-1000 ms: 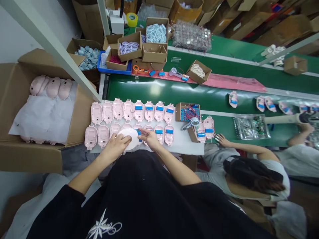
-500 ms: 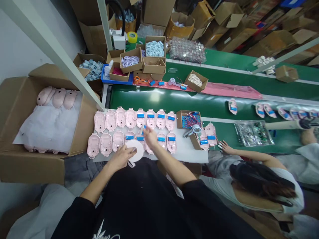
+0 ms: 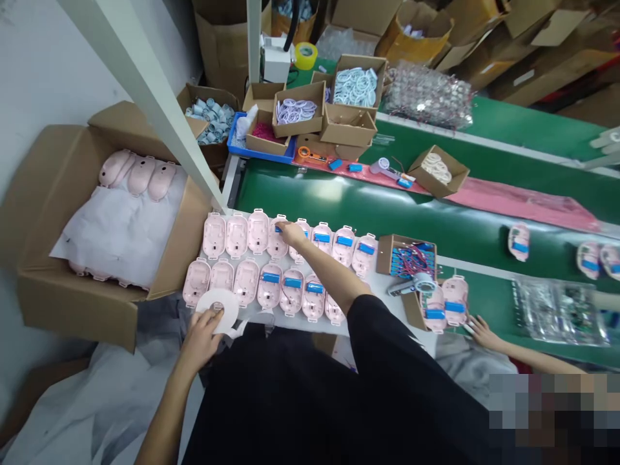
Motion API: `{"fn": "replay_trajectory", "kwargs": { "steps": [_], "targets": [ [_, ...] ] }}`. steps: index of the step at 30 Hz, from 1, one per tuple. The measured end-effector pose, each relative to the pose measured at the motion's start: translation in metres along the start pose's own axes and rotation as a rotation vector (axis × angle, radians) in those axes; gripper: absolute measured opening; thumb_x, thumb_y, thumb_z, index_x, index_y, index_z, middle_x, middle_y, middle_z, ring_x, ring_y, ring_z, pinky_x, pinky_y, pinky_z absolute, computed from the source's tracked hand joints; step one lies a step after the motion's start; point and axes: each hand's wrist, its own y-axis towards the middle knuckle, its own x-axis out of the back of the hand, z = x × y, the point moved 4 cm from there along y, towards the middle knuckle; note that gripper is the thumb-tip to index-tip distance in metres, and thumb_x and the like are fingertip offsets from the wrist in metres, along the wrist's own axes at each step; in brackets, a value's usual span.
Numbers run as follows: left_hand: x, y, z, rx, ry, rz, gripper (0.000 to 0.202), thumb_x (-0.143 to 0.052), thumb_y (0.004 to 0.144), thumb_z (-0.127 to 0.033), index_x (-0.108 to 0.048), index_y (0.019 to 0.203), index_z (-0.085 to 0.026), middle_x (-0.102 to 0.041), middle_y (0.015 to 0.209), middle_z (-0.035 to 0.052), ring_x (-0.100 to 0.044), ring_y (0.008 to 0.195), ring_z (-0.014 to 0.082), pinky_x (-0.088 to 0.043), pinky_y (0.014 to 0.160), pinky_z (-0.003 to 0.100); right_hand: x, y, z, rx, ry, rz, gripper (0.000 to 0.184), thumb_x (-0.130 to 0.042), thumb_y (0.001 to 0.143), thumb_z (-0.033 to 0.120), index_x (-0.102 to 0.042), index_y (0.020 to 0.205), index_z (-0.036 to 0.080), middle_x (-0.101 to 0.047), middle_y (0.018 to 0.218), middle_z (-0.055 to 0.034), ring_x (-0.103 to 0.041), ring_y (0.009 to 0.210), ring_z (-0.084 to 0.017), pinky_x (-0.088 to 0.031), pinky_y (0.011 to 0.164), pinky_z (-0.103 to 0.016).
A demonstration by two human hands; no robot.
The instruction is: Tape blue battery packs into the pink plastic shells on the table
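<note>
Where the right hand (image 3: 293, 234) meets the upper row of shells, left of the frame's centre, a blue battery (image 3: 278, 228) lies at the top of a pink shell (image 3: 277, 247), partly covered by the fingers. Those fingers are drawn together at the battery; whether they pinch it or only press it, I cannot tell. Good work here probably means laying the battery crosswise and level, as in the filled shells to its right, then pressing evenly along its length with any wires clear of its underside. A light touch seems wise, so that the neighbouring shells don't get nudged out of line.

Lower in the frame and further left, the left hand (image 3: 202, 332) grips a white tape roll (image 3: 228, 302), its loose end (image 3: 238, 330) curling out to the right. That end is best held away from the nearby lower-row shells, since it might snag or stick.

Both rows rest on a white sheet (image 3: 385, 284); in each, the three leftmost shells show no battery. Right of them stands a cardboard box (image 3: 385, 255) of batteries with tangled wires. Beyond the sheet runs a green belt (image 3: 329, 190), and a co-worker's hand (image 3: 484, 332) rests at lower right.
</note>
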Motion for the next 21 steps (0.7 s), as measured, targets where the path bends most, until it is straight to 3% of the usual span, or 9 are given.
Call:
{"fn": "replay_trajectory", "kwargs": {
  "steps": [8,13,17,21],
  "targets": [
    [-0.011,-0.007,0.01,0.053,-0.041,0.032,0.049,-0.062,0.086,-0.024,-0.068,0.135,-0.02,-0.069,0.115,0.0132,-0.059,0.098,0.0282,-0.053,0.095,0.045,-0.024,0.02,-0.005,-0.016,-0.101,0.068,0.052,-0.048,0.096,0.009,-0.06,0.146,0.019,-0.063,0.145,-0.0147,-0.065,0.119,-0.029,-0.05,0.099,-0.036],
    [-0.015,-0.005,0.009,0.065,-0.063,0.04,0.048,-0.062,0.086,-0.023,-0.069,0.134,-0.02,-0.069,0.116,0.0132,-0.058,0.1,0.0281,-0.052,0.096,0.046,-0.037,0.018,-0.008,0.023,-0.107,0.009,0.052,-0.046,0.096,0.009,-0.06,0.145,0.02,-0.058,0.153,-0.0135,-0.065,0.121,-0.03,-0.052,0.098,-0.037],
    [-0.022,-0.001,-0.006,0.013,-0.093,0.083,0.047,-0.061,0.087,-0.019,-0.069,0.134,-0.019,-0.068,0.116,0.0119,-0.055,0.101,0.0276,-0.052,0.096,0.045,-0.032,0.02,-0.01,0.025,-0.105,-0.016,0.049,-0.05,0.099,0.016,-0.06,0.146,0.024,-0.06,0.151,-0.0104,-0.065,0.122,-0.029,-0.052,0.1,-0.035],
    [-0.028,0.001,-0.025,-0.016,-0.119,0.153,0.052,-0.063,0.087,-0.018,-0.065,0.138,-0.021,-0.067,0.115,0.0103,-0.054,0.103,0.0277,-0.052,0.097,0.043,-0.013,0.029,-0.021,0.121,-0.086,0.097,0.044,-0.062,0.096,0.022,-0.067,0.14,0.024,-0.071,0.136,-0.0095,-0.069,0.116,-0.027,-0.051,0.099,-0.031]
  ]
}}
